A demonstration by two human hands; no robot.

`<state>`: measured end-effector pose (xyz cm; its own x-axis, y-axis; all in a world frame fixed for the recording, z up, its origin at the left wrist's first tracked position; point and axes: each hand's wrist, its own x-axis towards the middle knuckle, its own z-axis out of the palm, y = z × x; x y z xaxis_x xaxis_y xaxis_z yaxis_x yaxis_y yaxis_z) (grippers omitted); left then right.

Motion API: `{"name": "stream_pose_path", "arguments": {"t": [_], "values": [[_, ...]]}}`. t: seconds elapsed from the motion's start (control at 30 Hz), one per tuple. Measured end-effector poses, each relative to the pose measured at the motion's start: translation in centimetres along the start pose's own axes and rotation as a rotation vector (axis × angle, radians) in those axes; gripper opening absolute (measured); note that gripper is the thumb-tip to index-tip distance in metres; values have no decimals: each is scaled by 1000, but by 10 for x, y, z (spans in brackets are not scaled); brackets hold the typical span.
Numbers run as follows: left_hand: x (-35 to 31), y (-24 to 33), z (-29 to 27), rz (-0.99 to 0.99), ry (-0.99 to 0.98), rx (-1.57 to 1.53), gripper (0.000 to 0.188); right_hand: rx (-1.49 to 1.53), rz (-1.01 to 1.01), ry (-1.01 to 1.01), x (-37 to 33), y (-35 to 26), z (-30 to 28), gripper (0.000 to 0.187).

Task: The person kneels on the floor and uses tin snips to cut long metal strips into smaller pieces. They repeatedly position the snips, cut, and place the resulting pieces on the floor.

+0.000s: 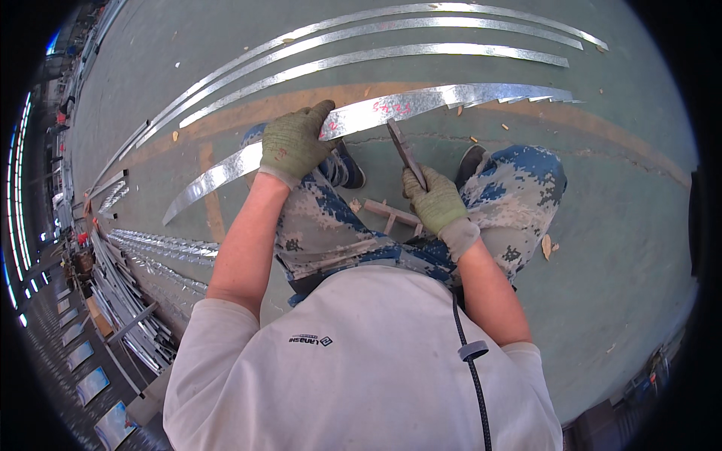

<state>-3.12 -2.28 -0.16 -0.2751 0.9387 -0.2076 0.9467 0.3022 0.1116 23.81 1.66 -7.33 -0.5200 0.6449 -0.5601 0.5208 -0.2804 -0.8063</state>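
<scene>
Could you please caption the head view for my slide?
Gloved left hand holds overlapping metal strips; gloved right hand holds a dark tool near their edge.

The person's gloved left hand is gripping with its back facing up, the bare left forearm extending forward and slightly inward. The gloved right hand is clasping farther back, the bare right forearm slanting inward.
</scene>
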Motion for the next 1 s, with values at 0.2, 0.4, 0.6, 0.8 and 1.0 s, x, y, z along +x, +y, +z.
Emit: {"name": "stream_pose_path", "arguments": {"t": [0.2, 0.4, 0.6, 0.8, 1.0], "values": [[1, 1, -1, -1, -2, -15, 59, -7, -34, 0, 2, 5, 1, 40], [0, 0, 1, 14, 27, -14, 58, -25, 12, -4, 1, 0, -1, 38], [1, 2, -2, -9, -8, -37, 55, 193, 128, -121, 1, -10, -5, 33], [1, 3, -1, -9, -7, -43, 55, 449, 271, -291, -7, -20, -13, 33], [0, 2, -1, -19, -20, -35, 56, 759, 317, -470, -7, -18, -19, 35]]}}
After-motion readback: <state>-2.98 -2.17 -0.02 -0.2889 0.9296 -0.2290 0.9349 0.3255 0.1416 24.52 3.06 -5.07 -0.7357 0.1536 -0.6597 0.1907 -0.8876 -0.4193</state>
